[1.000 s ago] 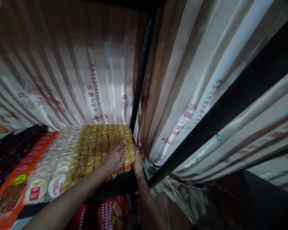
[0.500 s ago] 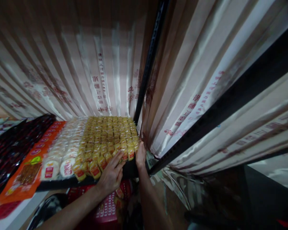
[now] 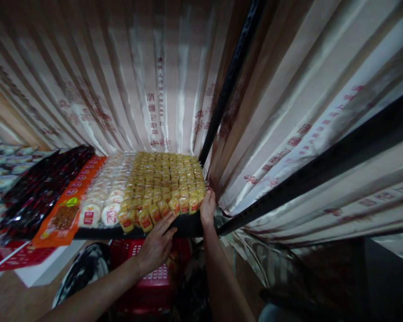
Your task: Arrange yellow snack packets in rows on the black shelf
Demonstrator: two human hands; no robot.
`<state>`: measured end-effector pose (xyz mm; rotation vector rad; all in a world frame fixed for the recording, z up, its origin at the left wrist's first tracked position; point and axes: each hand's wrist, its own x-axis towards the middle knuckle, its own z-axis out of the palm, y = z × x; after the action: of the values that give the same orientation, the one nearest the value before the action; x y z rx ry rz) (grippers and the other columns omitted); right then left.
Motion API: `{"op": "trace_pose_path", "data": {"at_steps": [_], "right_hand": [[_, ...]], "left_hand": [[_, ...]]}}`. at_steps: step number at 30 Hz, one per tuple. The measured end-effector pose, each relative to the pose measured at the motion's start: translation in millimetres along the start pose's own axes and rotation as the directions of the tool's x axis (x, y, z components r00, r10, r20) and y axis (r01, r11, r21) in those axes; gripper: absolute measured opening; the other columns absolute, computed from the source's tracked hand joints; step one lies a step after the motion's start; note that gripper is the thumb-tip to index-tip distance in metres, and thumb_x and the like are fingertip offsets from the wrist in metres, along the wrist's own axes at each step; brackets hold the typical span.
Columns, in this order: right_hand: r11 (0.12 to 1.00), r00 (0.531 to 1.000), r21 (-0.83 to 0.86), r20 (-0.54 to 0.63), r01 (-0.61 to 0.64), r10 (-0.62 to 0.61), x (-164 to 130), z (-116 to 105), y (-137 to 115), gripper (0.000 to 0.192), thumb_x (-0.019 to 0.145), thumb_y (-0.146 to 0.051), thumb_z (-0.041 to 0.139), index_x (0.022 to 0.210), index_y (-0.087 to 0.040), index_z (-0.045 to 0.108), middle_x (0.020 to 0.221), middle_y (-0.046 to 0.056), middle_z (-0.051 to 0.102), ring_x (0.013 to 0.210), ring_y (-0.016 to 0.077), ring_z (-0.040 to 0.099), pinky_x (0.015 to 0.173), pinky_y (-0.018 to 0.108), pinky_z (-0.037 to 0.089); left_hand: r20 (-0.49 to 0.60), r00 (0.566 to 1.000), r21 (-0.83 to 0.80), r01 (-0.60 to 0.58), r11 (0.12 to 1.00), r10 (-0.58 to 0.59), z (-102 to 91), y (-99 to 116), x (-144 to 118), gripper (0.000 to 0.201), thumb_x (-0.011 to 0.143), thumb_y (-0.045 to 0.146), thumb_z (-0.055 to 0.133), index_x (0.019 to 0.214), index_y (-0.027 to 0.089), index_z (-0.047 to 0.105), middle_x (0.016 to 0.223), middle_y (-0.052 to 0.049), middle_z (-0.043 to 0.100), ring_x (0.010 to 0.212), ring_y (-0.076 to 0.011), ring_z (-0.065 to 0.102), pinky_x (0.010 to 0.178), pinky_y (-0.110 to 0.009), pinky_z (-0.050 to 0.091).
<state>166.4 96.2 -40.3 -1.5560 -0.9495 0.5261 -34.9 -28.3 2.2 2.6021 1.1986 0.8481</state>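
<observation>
Small yellow wrapped snack packs (image 3: 166, 179) stand in tight rows on the dark shelf (image 3: 191, 226), at its right end. The stretched fingers of my left hand (image 3: 157, 243) touch the front of the packs, low at the shelf's front edge. Against the right side of the block rests my right hand (image 3: 207, 209), its fingers extended along the end packs; part of them is hidden. Neither hand is wrapped round a pack. Left of the yellow packs lie round white pastries (image 3: 111, 213) in clear wrap, some with red labels.
An orange snack bag (image 3: 67, 212), dark shiny packets (image 3: 43, 192) and white packets (image 3: 0, 172) continue leftward. Below the shelf is a red basket (image 3: 151, 290). Black metal posts (image 3: 230, 82) and pleated printed curtains (image 3: 174, 89) bound the back and right.
The view has shifted, so the shelf sits slightly higher and further right, with more of its left end showing. Both hands stay against the yellow packs, whose front row looks a little more even.
</observation>
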Motion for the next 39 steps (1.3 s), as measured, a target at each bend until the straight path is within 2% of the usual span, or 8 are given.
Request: {"op": "trace_pose_path", "data": {"at_steps": [10, 14, 20, 23, 26, 31, 34, 39], "right_hand": [[0.989, 0.998, -0.14, -0.025, 0.048, -0.052, -20, -7, -21, 0.072, 0.085, -0.056, 0.015, 0.127, -0.006, 0.046, 0.123, 0.024, 0.053, 0.115, 0.0294, 0.049, 0.093, 0.041, 0.036], [0.984, 0.996, -0.156, 0.009, 0.084, -0.084, -28, -13, -18, 0.075, 0.082, -0.059, 0.021, 0.135, -0.009, 0.038, 0.134, 0.023, 0.044, 0.126, 0.0277, 0.04, 0.101, 0.039, 0.03], [0.961, 0.975, -0.176, -0.021, 0.215, -0.223, -73, -24, -11, 0.063, 0.084, -0.052, 0.029, 0.14, -0.026, 0.031, 0.141, 0.012, 0.037, 0.132, 0.0254, 0.032, 0.108, 0.046, 0.026], [0.883, 0.907, -0.24, -0.03, 0.402, -0.421, -99, -30, -10, 0.056, 0.085, -0.043, 0.032, 0.141, -0.033, 0.028, 0.141, 0.008, 0.038, 0.13, 0.0265, 0.035, 0.104, 0.052, 0.03], [0.735, 0.775, -0.269, 0.076, 0.622, -0.628, -115, -29, -18, 0.055, 0.086, -0.035, 0.037, 0.141, -0.032, 0.029, 0.139, 0.009, 0.04, 0.126, 0.0287, 0.04, 0.096, 0.054, 0.038], [0.53, 0.612, -0.308, 0.342, 0.79, -0.713, -127, 1, -48, 0.057, 0.088, -0.027, 0.041, 0.142, -0.025, 0.025, 0.143, 0.011, 0.035, 0.132, 0.0291, 0.031, 0.097, 0.054, 0.039], [0.467, 0.581, -0.346, 0.474, 0.814, -0.661, -134, 23, -53, 0.048, 0.09, -0.024, 0.039, 0.138, -0.019, 0.034, 0.145, 0.012, 0.032, 0.135, 0.03, 0.023, 0.098, 0.055, 0.036], [0.445, 0.615, -0.426, 0.494, 0.787, -0.614, -144, 37, -39, 0.044, 0.091, -0.027, 0.042, 0.133, -0.014, 0.041, 0.142, 0.016, 0.036, 0.137, 0.0302, 0.017, 0.101, 0.053, 0.033]], "left_hand": [[-0.177, 0.969, 0.008, 0.179, 0.984, -0.175, -3.8, 2, -46, 0.049, 0.08, 0.001, 0.035, 0.126, 0.017, 0.043, 0.151, -0.011, 0.013, 0.139, -0.0288, 0.008, 0.106, -0.053, 0.031], [-0.286, 0.899, 0.075, 0.367, 0.927, -0.333, -8.0, -7, -66, 0.059, 0.085, 0.009, 0.038, 0.14, 0.024, 0.023, 0.152, -0.009, 0.002, 0.139, -0.0308, 0.005, 0.107, -0.055, 0.025], [-0.436, 0.718, 0.024, 0.611, 0.791, -0.542, -16.7, -42, -71, 0.074, 0.088, 0.028, 0.045, 0.145, 0.023, -0.004, 0.152, -0.012, -0.001, 0.139, -0.0283, 0.003, 0.11, -0.052, 0.02], [-0.43, 0.704, -0.028, 0.616, 0.788, -0.566, -10.2, -57, -68, 0.08, 0.088, 0.035, 0.047, 0.144, 0.021, -0.008, 0.151, -0.015, 0.001, 0.139, -0.0292, 0.005, 0.108, -0.053, 0.024], [-0.444, 0.714, -0.039, 0.588, 0.808, -0.541, 1.4, -65, -62, 0.079, 0.087, 0.036, 0.048, 0.144, 0.02, -0.004, 0.15, -0.017, 0.006, 0.138, -0.0311, 0.009, 0.106, -0.054, 0.026], [-0.491, 0.712, -0.009, 0.572, 0.82, -0.502, 13.2, -68, -54, 0.077, 0.087, 0.037, 0.047, 0.145, 0.013, 0.001, 0.15, -0.021, 0.006, 0.137, -0.0342, 0.011, 0.106, -0.054, 0.028], [-0.492, 0.733, 0.017, 0.548, 0.836, -0.47, 12.5, -69, -54, 0.076, 0.089, 0.037, 0.044, 0.144, 0.011, -0.002, 0.15, -0.022, 0.0, 0.137, -0.0359, 0.008, 0.104, -0.056, 0.029], [-0.474, 0.738, 0.005, 0.548, 0.837, -0.48, 9.5, -69, -54, 0.076, 0.088, 0.036, 0.045, 0.144, 0.012, 0.0, 0.15, -0.021, -0.008, 0.137, -0.0372, 0.003, 0.103, -0.059, 0.028]]}}
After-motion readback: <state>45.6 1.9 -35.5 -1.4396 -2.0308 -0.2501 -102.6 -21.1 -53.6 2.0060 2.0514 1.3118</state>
